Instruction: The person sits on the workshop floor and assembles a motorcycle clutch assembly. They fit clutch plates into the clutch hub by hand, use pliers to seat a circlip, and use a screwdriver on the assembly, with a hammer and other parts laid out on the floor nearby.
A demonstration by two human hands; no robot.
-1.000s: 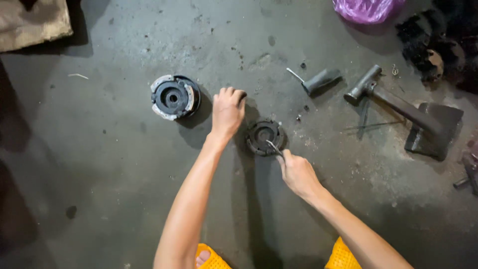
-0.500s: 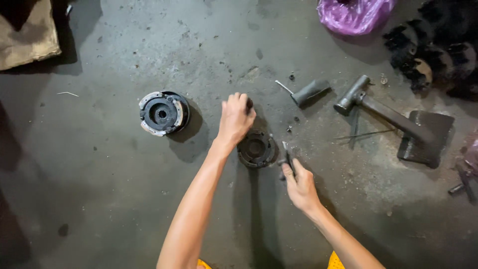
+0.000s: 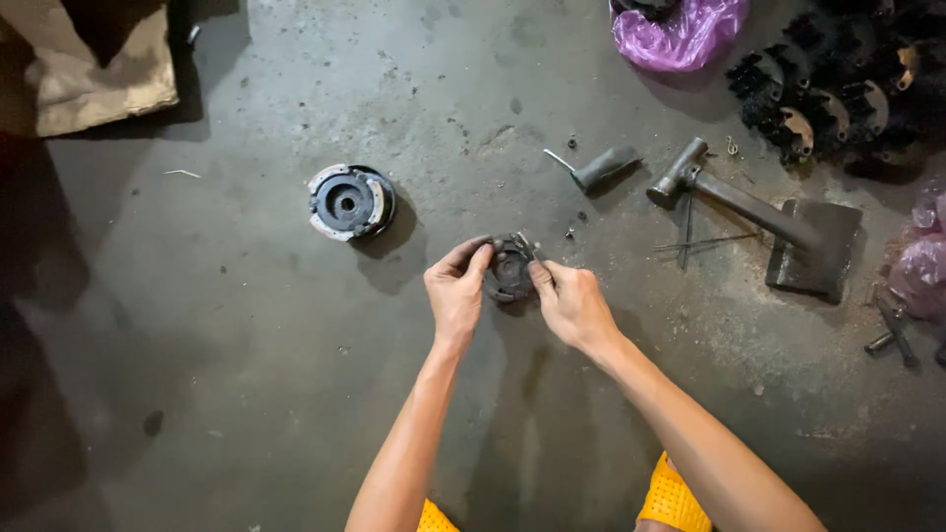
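Both hands on small dark round metal part (image 3: pixel 509 268), on concrete floor (image 3: pixel 246 374) centre frame. L hand (image 3: pixel 455 291) pinches its left rim, R hand (image 3: pixel 572 303) grips right edge, fingers closed. Best to keep it steadied w/ L, work evenly. Part greasy, toothed, hollow-centred.

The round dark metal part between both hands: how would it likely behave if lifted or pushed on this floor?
The round metal part looks rigid and probably heavy for its size. Its greasy-looking surface may be slippery for the left hand and right hand. Lying flat, it would likely slide, not roll.
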